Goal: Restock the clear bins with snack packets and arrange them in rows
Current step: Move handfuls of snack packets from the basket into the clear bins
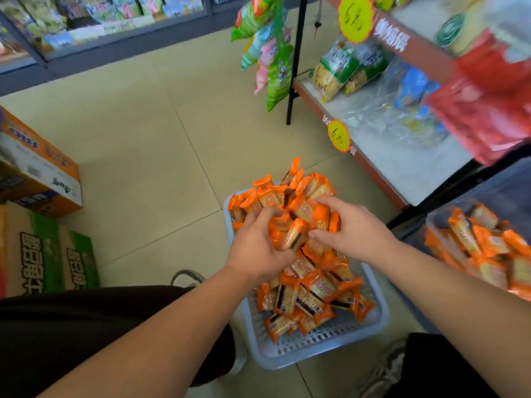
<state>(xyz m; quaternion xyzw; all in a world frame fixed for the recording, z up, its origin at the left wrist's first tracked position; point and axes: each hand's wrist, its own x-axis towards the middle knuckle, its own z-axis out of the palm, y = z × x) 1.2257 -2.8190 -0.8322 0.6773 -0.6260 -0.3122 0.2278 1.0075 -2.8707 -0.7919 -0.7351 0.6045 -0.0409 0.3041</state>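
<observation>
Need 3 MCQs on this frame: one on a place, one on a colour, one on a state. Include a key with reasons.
1. Where does the basket stand?
A. on the tiled floor
B. on the white shelf
C. on top of the cardboard boxes

2. What colour are the snack packets in it?
A. green
B. orange
C. blue

3. What are the left hand and right hand doing?
A. hanging idle at the sides
B. both gripping packets at the top of the heap
C. only the left one touches packets

Key:
1 A, the basket sits on the tiles, in front of the shelf.
2 B, every wrapper in the basket is orange.
3 B, the fingers of both hands curl round packets.
</observation>
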